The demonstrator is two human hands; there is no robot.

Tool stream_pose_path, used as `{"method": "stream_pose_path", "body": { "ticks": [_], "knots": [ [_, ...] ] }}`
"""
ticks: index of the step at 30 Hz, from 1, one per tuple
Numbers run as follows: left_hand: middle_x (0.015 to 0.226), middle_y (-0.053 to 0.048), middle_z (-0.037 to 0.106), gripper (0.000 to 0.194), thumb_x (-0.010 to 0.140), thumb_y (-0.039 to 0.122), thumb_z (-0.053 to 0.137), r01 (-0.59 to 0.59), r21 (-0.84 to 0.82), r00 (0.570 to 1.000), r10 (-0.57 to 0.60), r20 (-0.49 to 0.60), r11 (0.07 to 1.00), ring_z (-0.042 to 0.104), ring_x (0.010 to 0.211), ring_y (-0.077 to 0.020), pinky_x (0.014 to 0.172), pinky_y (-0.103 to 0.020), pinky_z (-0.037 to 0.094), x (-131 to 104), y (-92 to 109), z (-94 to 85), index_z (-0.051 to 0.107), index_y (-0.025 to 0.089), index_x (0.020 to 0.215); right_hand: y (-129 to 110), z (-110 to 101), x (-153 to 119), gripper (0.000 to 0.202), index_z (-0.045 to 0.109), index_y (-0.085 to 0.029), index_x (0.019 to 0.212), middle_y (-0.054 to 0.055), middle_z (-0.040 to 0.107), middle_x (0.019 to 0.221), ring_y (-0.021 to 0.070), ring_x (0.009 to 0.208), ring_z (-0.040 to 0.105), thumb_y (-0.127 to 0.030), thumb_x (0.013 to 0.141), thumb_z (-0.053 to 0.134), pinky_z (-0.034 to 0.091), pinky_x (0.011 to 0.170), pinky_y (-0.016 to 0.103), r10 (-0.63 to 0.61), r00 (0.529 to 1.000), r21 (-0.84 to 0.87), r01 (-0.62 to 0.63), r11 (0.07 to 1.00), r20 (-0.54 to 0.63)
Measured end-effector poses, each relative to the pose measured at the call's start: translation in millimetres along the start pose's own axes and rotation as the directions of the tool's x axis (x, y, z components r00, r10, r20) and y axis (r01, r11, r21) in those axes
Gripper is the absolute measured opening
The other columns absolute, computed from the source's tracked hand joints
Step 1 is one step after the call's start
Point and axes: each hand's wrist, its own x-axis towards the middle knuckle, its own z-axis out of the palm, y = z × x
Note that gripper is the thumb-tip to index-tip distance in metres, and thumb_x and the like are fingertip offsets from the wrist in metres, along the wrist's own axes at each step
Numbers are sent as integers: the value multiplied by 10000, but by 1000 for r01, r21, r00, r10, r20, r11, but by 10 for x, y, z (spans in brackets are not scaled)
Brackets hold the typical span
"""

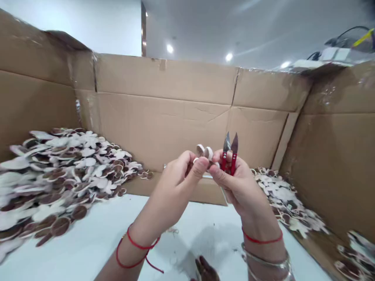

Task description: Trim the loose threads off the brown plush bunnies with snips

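Pinched between the thumb and fingers of my left hand (178, 183) is a small brown-and-white fabric piece (208, 153) with two rounded, ear-like lobes pointing up. My right hand (241, 187) holds red-handled thread snips (230, 158) in its palm, the two blades pointing up and spread apart. The right thumb and forefinger also meet the lower edge of the fabric piece, which the fingers partly hide. Both hands are raised above the white table (202, 222).
Cardboard walls (164, 117) enclose the back and sides. A large heap of similar fabric pieces (67, 171) lies at left, with a smaller heap (281, 195) at right. A dark brown piece (206, 269) sits at the near edge, and loose thread scraps (172, 231) lie behind it.
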Motion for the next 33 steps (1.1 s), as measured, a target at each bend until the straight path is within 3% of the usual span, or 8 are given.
{"method": "stream_pose_path", "body": {
  "ticks": [3, 6, 12, 16, 20, 25, 29, 33],
  "knots": [
    [671, 61, 420, 408, 935, 549, 442, 18, 42, 999, -17, -33, 999, 357, 608, -110, 553, -261, 283, 9, 2, 31, 414, 193, 738, -23, -8, -40, 222, 604, -190, 768, -47, 560, 698, 76, 686, 538, -215, 739, 822, 401, 602, 138, 5, 1000, -7, -4, 1000, 12],
    [665, 56, 460, 343, 973, 445, 405, 11, 110, 999, -6, -49, 994, 408, 612, -114, 569, -261, 305, 18, 5, 43, 424, 193, 742, -42, 2, -50, 244, 587, -187, 759, -51, 520, 670, 85, 649, 501, -277, 746, 814, 395, 605, 172, 11, 999, -33, -9, 999, 42],
    [680, 38, 514, 282, 975, 357, 368, -21, 212, 999, 26, -23, 977, 443, 612, -133, 563, -261, 318, 17, -18, 83, 417, 199, 747, -55, 59, -37, 408, 542, -180, 685, -57, 406, 628, 104, 590, 353, -394, 605, 880, 291, 522, 228, 11, 994, -366, -49, 929, -106],
    [673, 37, 503, 302, 979, 369, 349, -51, 216, 999, 53, -6, 975, 427, 592, -130, 551, -261, 313, 13, -9, 99, 395, 203, 731, -36, 56, -46, 420, 504, -181, 623, -66, 349, 577, 98, 557, 306, -408, 632, 857, 242, 490, 236, 6, 999, -428, -19, 904, -31],
    [661, 42, 510, 313, 993, 329, 347, -91, 122, 995, 84, 57, 988, 469, 614, -123, 584, -254, 353, 6, 26, 43, 415, 200, 717, -54, 37, -73, 360, 533, -170, 651, -59, 393, 576, 87, 539, 330, -414, 755, 777, 251, 477, 226, -4, 998, -404, 27, 914, 59],
    [712, 24, 547, 339, 1006, 331, 325, -65, -36, 987, 69, 146, 997, 527, 706, -128, 674, -254, 405, -2, 12, -5, 432, 195, 715, -98, 19, -105, 289, 581, -160, 701, -59, 433, 577, 58, 475, 370, -377, 867, 675, 276, 417, 179, 88, 979, -263, -37, 964, 184],
    [632, 35, 422, 336, 960, 353, 388, -6, -184, 993, 27, 111, 983, 414, 599, -107, 553, -222, 357, 7, -10, 44, 378, 193, 664, -27, 26, -98, 326, 552, -153, 614, -65, 437, 512, 36, 383, 340, -337, 847, 688, 274, 349, 151, 97, 981, -93, -82, 992, 167],
    [568, 74, 268, 295, 907, 348, 424, 49, -361, 996, -19, 85, 931, 218, 486, -65, 424, -176, 215, 13, 10, 72, 378, 188, 663, 51, 116, -71, 290, 576, -139, 577, -82, 399, 409, 16, 319, 269, -266, 816, 680, 234, 313, 119, 63, 987, 101, -78, 992, 147]
  ]
}}
